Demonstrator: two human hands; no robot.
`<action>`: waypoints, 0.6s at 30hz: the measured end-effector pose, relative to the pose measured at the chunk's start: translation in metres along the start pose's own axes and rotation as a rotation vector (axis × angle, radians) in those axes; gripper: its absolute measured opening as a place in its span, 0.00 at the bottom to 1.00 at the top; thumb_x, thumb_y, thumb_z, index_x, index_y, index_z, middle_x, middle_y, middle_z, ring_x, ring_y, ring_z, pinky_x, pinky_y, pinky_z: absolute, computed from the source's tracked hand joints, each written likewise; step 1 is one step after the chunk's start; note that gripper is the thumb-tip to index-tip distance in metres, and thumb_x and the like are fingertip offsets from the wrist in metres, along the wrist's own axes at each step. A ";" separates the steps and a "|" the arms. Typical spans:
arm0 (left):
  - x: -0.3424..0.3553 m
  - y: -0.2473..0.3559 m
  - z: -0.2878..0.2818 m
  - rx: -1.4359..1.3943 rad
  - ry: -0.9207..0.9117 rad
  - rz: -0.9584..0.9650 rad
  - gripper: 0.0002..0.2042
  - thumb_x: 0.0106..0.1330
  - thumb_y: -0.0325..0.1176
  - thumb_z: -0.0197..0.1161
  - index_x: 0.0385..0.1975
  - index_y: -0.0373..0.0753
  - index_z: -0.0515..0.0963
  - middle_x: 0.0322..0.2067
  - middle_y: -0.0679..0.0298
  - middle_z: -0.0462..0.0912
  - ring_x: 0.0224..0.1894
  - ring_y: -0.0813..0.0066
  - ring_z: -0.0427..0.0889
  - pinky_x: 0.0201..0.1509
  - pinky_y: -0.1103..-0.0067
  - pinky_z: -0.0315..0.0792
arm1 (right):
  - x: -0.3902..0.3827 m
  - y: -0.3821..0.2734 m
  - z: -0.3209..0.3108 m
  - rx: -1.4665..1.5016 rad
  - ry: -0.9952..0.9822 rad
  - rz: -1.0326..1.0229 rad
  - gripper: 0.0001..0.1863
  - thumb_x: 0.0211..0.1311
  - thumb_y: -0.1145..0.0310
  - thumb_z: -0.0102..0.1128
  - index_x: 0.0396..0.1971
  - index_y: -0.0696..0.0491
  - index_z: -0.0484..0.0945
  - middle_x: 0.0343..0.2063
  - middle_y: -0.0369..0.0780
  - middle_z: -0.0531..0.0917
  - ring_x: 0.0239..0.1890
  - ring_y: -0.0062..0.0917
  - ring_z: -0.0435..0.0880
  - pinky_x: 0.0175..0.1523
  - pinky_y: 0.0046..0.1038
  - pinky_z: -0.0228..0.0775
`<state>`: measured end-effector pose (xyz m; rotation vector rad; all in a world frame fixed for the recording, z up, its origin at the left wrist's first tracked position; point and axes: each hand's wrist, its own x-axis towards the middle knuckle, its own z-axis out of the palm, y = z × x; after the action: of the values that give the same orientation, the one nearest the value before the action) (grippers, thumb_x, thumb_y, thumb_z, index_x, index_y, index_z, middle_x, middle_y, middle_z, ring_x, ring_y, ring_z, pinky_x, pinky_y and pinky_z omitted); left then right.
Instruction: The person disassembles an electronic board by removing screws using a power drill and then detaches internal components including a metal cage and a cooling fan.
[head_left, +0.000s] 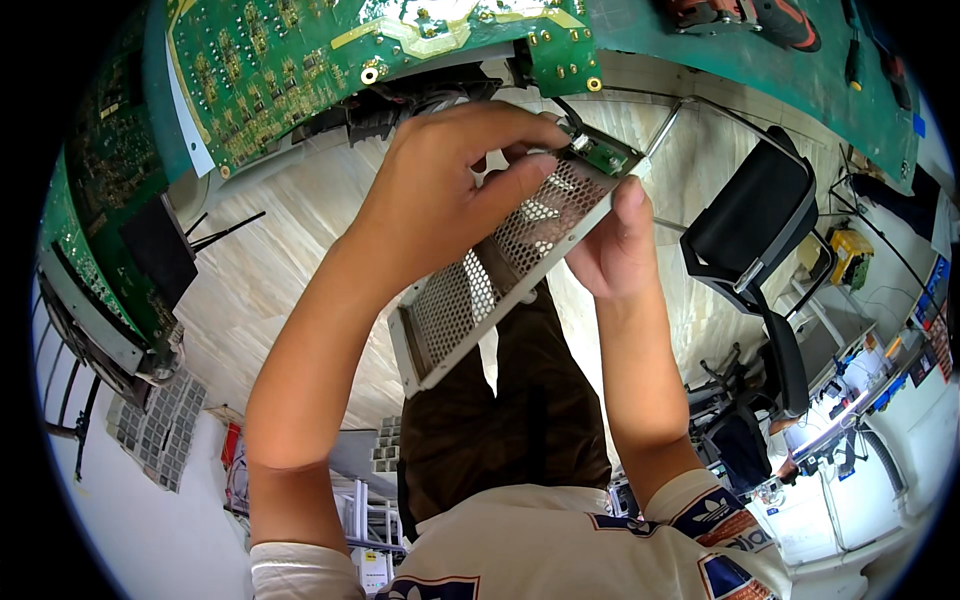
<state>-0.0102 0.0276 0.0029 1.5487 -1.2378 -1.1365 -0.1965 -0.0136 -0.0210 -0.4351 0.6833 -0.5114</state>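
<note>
A long, tilted metal panel (508, 255) with a perforated mesh face hangs over my lap. My right hand (612, 245) grips its right edge near the far end, thumb on the rim. At that far end sits a small green circuit board (604, 158) with a pale connector (580, 143). A black cable (570, 112) runs up from the connector towards the bench. My left hand (470, 165) reaches over the panel's left edge, its thumb and forefinger bent together beside the connector. What lies between those fingertips is hidden.
A large green circuit board (290, 75) lies on the green-topped bench (640, 35) ahead. A red-and-black power tool (745, 18) and a screwdriver (855, 62) are at the far right. A black chair (755, 205) stands right; more boards (105, 190) are at left.
</note>
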 end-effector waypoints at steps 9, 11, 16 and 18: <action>0.011 -0.003 0.004 -0.016 0.011 0.013 0.06 0.58 0.25 0.70 0.33 0.34 0.82 0.28 0.67 0.81 0.27 0.85 0.76 0.31 0.85 0.70 | -0.003 -0.004 0.010 0.145 0.047 0.107 0.43 0.64 0.35 0.52 0.61 0.61 0.66 0.56 0.46 0.77 0.56 0.32 0.79 0.57 0.35 0.75; 0.011 -0.004 0.004 -0.046 0.007 -0.006 0.06 0.58 0.25 0.70 0.33 0.34 0.81 0.29 0.68 0.81 0.28 0.85 0.76 0.31 0.85 0.70 | -0.002 -0.004 0.008 0.213 0.043 0.108 0.42 0.66 0.35 0.49 0.61 0.61 0.66 0.55 0.45 0.77 0.56 0.31 0.79 0.56 0.36 0.76; 0.013 -0.003 0.002 -0.072 -0.021 -0.076 0.07 0.59 0.25 0.70 0.34 0.33 0.81 0.29 0.69 0.81 0.29 0.86 0.76 0.32 0.86 0.71 | -0.001 -0.007 0.012 0.309 0.022 0.128 0.39 0.69 0.36 0.44 0.61 0.59 0.65 0.54 0.45 0.77 0.55 0.32 0.80 0.55 0.37 0.77; 0.013 -0.003 0.002 -0.070 -0.027 -0.081 0.07 0.59 0.25 0.70 0.35 0.33 0.81 0.29 0.69 0.81 0.29 0.86 0.76 0.33 0.86 0.71 | -0.001 -0.008 0.010 0.318 0.000 0.158 0.39 0.69 0.36 0.42 0.62 0.58 0.64 0.54 0.45 0.78 0.54 0.32 0.80 0.55 0.38 0.77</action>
<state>-0.0102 0.0152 -0.0027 1.5479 -1.1498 -1.2435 -0.1928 -0.0176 -0.0093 -0.0821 0.6180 -0.4603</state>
